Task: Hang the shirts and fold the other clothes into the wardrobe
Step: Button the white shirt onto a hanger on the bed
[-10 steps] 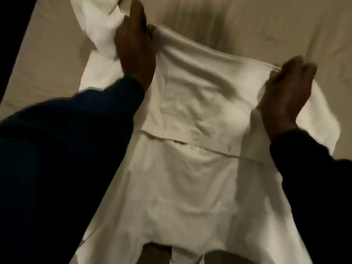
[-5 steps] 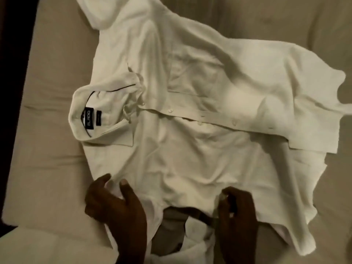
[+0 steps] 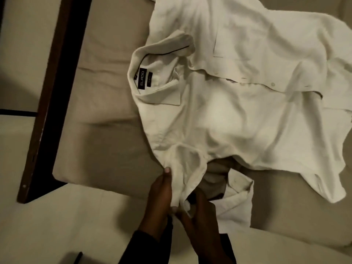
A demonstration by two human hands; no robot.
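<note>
A white button-front shirt [image 3: 238, 111] lies spread and rumpled, collar leftward, black neck label showing, near sleeve bunched.

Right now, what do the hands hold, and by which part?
Both hands hold the white shirt by its near sleeve: the left hand pinches the sleeve's left edge, and the right hand grips its end.

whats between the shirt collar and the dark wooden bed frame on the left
Only bare beige bedding lies between the collar and the wooden frame, in the head view.
</note>
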